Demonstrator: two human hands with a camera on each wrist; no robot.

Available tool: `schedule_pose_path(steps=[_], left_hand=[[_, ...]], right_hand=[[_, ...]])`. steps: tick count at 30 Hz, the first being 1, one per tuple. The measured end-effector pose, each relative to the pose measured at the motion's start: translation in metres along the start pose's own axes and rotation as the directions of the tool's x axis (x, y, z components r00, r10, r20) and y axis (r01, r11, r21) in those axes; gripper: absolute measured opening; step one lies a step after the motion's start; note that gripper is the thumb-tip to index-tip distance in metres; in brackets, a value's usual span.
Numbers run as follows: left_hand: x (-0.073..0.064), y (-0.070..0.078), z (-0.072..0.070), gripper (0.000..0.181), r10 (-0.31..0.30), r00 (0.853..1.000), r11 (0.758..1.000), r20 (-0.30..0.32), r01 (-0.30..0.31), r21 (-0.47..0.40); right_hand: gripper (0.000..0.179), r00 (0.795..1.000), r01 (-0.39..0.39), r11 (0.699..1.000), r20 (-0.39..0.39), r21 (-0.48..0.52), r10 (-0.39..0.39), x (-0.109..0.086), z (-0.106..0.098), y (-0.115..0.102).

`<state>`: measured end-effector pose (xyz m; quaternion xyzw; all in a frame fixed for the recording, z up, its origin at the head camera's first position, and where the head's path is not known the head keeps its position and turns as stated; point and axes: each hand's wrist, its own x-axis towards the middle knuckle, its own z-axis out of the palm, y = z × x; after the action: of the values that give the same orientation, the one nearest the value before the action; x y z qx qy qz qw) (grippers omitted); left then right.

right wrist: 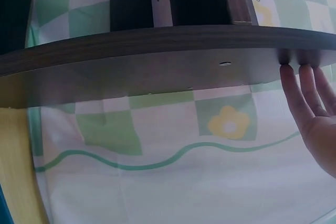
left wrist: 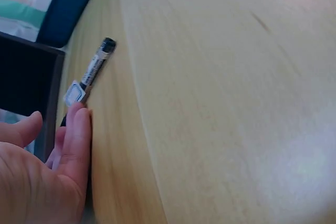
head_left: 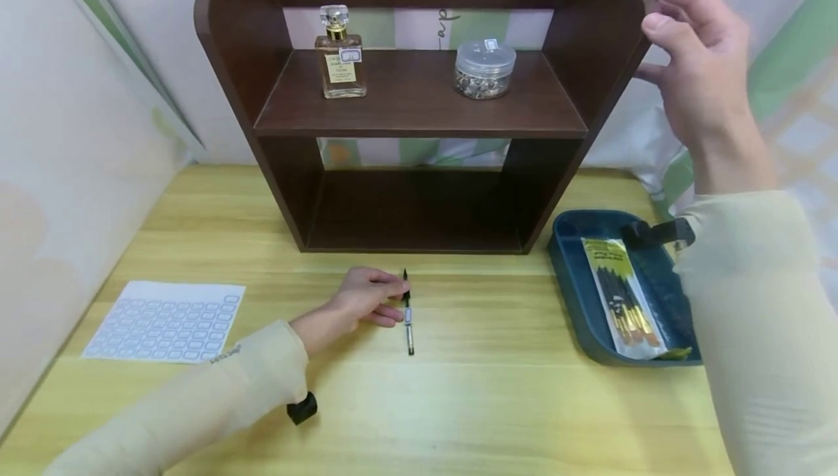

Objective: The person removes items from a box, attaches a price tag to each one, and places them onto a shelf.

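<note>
A slim pen [head_left: 409, 316] with a dark tip end, a clear barrel and a small white label lies on the wooden table. My left hand [head_left: 366, 295] is beside it, fingertips right at its upper half. In the left wrist view the fingers [left wrist: 79, 135] stretch along the pen [left wrist: 97, 66], with the thumb apart from them. High on the right, my right hand [head_left: 703, 54] touches the upper front edge of the dark brown shelf [head_left: 419, 132]. Straight fingers [right wrist: 310, 95] rest their tips on the shelf's outer side panel [right wrist: 157, 72].
A perfume bottle [head_left: 340, 61] and a lidded clear jar [head_left: 484, 72] stand on the upper shelf. To the right, a blue tray [head_left: 579, 301] holds a packet of paintbrushes [head_left: 622, 294]. A sheet of labels [head_left: 166, 322] lies at the left.
</note>
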<state>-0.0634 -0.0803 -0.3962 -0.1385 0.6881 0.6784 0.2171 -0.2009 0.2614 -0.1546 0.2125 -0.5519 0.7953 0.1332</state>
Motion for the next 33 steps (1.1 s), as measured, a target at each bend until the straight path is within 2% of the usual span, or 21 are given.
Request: schedule_pose_path(steps=[8,15,22,27,33], left_hand=[[0.0,0.001,0.009,0.03,0.013,0.997,0.999,-0.073,-0.01,0.041],[0.001,0.002,0.013,0.023,0.006,0.989,0.996,-0.15,0.008,0.092],[0.002,0.005,0.016,0.02,0.012,0.985,0.989,-0.174,0.014,0.149],[0.003,0.008,0.017,0.019,0.012,0.982,0.969,-0.186,0.034,0.244],[0.006,0.012,0.02,0.018,0.018,0.982,0.927,-0.188,0.054,0.371]], right_hand=[[0.037,0.998,0.017,0.997,-0.054,0.073,-0.013,0.001,0.003,0.005],[0.035,0.998,0.033,0.999,-0.053,0.042,-0.03,0.0,0.003,0.008],[0.032,0.998,0.037,0.999,-0.055,0.014,-0.036,-0.001,0.004,0.007],[0.029,0.998,0.04,0.998,-0.044,-0.044,-0.042,-0.002,0.004,0.007],[0.029,0.998,0.05,0.997,-0.033,-0.059,-0.052,-0.004,0.003,0.007]])
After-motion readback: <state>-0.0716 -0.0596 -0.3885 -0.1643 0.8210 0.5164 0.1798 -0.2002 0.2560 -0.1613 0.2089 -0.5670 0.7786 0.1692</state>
